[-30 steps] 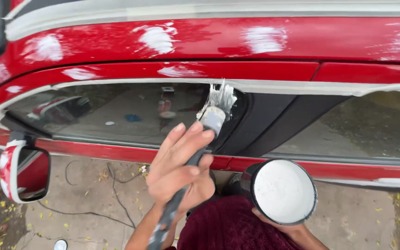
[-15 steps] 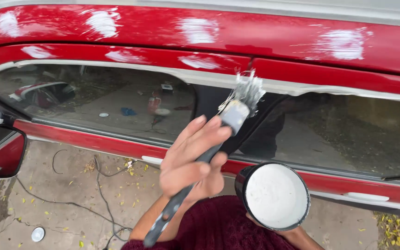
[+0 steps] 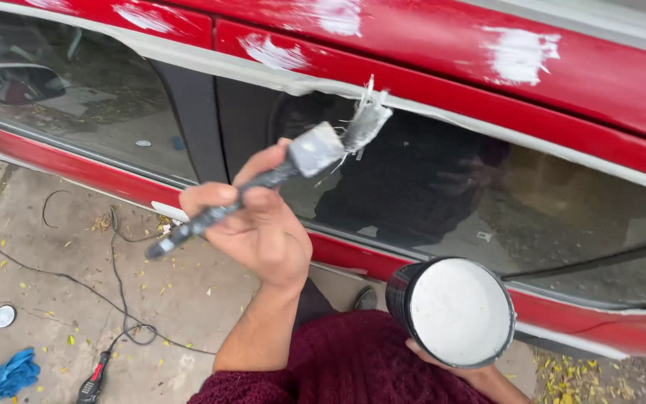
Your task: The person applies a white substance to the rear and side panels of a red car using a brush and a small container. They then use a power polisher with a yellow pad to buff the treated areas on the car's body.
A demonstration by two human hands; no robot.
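My left hand [image 3: 263,224] is raised in front of the red car door [image 3: 428,82], palm turned toward me, and grips a dark-handled paintbrush [image 3: 263,183]. The brush's frayed bristles [image 3: 368,120], wet with grey-white paint, point up and to the right, close to the taped trim [image 3: 487,127] above the rear window. Lower right, my right hand [image 3: 450,363] is mostly hidden under the black can of white paint [image 3: 457,310] it holds level. White paint patches [image 3: 521,52] dot the red panel above the windows.
The car side fills the top and right, with a dark pillar [image 3: 196,127] between two windows and a side mirror [image 3: 9,82] at far left. On the concrete lie a black cable [image 3: 114,277], a power tool [image 3: 91,385], a blue rag [image 3: 9,374], a small round lid [image 3: 4,316] and fallen leaves.
The view has shifted right along the car, from the front window to the rear one. My left hand has tilted the brush over, bristles now pointing up-right. The can stays at lower right.
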